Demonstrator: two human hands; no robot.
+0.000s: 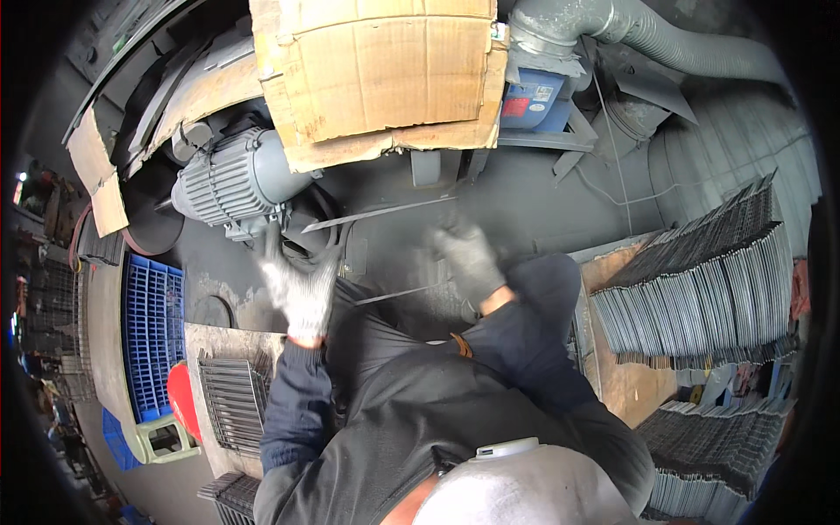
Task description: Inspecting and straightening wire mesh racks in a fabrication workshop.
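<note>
My left hand (299, 284), in a pale knit glove, is raised in front of my left thigh. Its thumb and fingers stand apart and nothing shows in its grasp. A thin dark metal strip (381, 213) slants from near those fingertips towards my right hand (470, 258). The right glove looks greyer and is smeared by motion, so its fingers cannot be made out. Lower down, a second thin strip (398, 294) runs between my knees, close below the right hand. Whether both strips belong to one piece, or touch the right hand, I cannot tell.
A grey electric motor (232, 179) lies beyond my left hand, beside a cardboard sheet (385, 79). Stacks of dark wire grates (700, 289) stand at my right, other metal racks (232, 398) at my left. A blue plastic crate (153, 332) and ribbed duct (682, 44) flank the area.
</note>
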